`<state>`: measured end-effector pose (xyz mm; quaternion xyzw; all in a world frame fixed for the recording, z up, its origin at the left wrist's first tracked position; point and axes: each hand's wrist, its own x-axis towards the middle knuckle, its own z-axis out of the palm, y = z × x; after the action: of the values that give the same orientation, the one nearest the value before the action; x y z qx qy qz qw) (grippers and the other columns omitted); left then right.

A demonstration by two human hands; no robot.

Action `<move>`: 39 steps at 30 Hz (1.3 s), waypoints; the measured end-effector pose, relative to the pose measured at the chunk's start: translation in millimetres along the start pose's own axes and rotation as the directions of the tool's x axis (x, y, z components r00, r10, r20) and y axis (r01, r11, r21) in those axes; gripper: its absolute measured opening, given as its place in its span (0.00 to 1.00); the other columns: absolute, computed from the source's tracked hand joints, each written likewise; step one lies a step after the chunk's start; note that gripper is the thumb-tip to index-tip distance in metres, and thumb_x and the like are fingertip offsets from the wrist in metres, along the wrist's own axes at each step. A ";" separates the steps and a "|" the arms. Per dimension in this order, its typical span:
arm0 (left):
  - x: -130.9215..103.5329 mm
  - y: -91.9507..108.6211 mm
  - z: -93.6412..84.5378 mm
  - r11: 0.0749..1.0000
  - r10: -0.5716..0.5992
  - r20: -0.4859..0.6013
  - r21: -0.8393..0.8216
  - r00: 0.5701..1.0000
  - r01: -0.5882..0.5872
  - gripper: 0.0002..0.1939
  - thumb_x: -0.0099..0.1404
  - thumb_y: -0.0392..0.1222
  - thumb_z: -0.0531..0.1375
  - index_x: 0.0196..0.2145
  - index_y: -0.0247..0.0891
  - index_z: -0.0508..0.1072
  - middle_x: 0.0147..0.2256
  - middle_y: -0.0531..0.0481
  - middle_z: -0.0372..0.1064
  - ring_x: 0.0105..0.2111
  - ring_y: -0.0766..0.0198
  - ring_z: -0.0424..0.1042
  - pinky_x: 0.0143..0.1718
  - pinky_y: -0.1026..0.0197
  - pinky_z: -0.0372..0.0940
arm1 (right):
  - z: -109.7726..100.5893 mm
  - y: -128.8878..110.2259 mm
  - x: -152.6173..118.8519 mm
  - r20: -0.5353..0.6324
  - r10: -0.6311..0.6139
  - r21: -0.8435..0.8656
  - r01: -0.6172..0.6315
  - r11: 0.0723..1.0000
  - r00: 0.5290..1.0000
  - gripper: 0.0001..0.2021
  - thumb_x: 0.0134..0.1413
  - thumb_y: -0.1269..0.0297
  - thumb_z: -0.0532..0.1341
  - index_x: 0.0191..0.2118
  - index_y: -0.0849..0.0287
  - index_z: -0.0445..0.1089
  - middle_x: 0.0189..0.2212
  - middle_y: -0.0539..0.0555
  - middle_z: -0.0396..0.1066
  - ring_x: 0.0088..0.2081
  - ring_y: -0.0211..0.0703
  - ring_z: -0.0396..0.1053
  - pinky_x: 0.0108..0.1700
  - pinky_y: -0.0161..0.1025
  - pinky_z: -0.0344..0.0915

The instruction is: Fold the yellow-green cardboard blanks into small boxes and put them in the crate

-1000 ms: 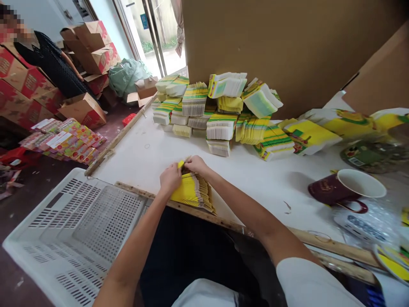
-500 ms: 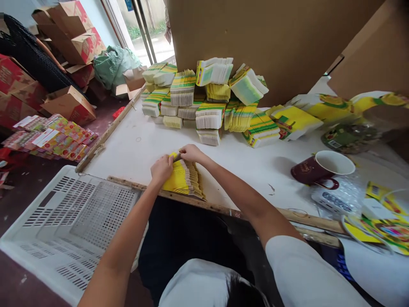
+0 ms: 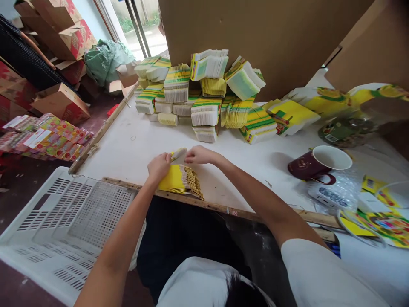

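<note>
My left hand is closed on a flat yellow-and-white paper packet, whose pale end points to the right. Just past that end is my right hand, its fingers curled together; whether anything sits between them is hidden. Below both hands, a fanned row of yellow paper packets lies at the table's front edge, brown edges facing right. Farther back, several bundles of similar green, yellow and white packets are piled on the white table.
A white plastic crate stands at the left below the table's wooden edge strip. To the right are a maroon mug, bubble wrap and a jar. Cardboard rises behind the bundles. Cartons fill the far left floor.
The right hand has shifted slightly right, off the end of the packet in my left hand. That packet now stands clear above the fanned row. The camera view has shifted slightly.
</note>
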<state>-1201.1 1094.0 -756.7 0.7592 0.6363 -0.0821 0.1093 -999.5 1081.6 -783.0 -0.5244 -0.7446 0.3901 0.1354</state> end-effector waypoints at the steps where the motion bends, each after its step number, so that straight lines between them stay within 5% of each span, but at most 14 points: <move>1: -0.5 0.0 0.0 1.000 0.004 -0.003 0.004 1.000 -0.004 0.24 0.76 0.51 0.40 0.49 0.44 0.74 0.51 0.44 0.75 0.51 0.50 0.74 0.47 0.54 0.66 | 1.5 0.3 3.8 -0.098 0.001 -0.036 -0.004 0.999 0.995 0.14 0.62 0.66 0.58 0.45 0.63 0.79 0.38 0.56 0.78 0.38 0.42 0.71 0.42 0.35 0.62; 4: -1.5 0.0 -0.1 1.000 0.007 -0.010 0.013 1.000 -0.006 0.25 0.76 0.51 0.40 0.48 0.43 0.74 0.51 0.44 0.75 0.51 0.49 0.74 0.46 0.53 0.66 | 9.0 0.9 14.1 -0.308 -0.025 -0.134 -0.018 0.991 0.951 0.16 0.65 0.69 0.56 0.52 0.63 0.76 0.49 0.61 0.73 0.45 0.45 0.69 0.46 0.38 0.60; 9: -0.2 0.1 1.0 1.000 0.000 -0.016 0.017 1.000 0.000 0.25 0.76 0.52 0.40 0.48 0.43 0.73 0.50 0.44 0.75 0.50 0.50 0.74 0.46 0.53 0.66 | 25.6 5.7 18.3 -0.400 -0.102 -0.279 -0.015 0.960 0.911 0.13 0.66 0.66 0.56 0.44 0.59 0.79 0.46 0.60 0.71 0.44 0.46 0.66 0.39 0.38 0.56; 25: 0.5 1.1 1.4 1.000 -0.027 -0.020 0.011 0.999 0.027 0.26 0.75 0.52 0.39 0.49 0.42 0.73 0.50 0.43 0.75 0.50 0.46 0.74 0.46 0.49 0.67 | 34.9 4.2 10.3 -0.371 -0.237 -0.480 0.033 0.877 0.898 0.12 0.67 0.71 0.56 0.43 0.60 0.77 0.46 0.59 0.72 0.43 0.45 0.65 0.43 0.39 0.57; 39: -0.4 0.9 0.5 0.999 -0.017 -0.024 0.037 1.000 0.018 0.24 0.76 0.51 0.39 0.49 0.42 0.72 0.51 0.43 0.75 0.50 0.49 0.74 0.46 0.53 0.66 | 27.9 -18.4 31.2 -0.407 0.003 -0.321 -0.146 0.936 0.913 0.13 0.64 0.67 0.54 0.49 0.63 0.71 0.44 0.63 0.75 0.42 0.51 0.72 0.40 0.40 0.59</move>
<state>-1200.2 1093.4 -757.1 0.7566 0.6424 -0.0858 0.0868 -1041.8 1094.3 -794.6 -0.6370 -0.7369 0.1431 0.1754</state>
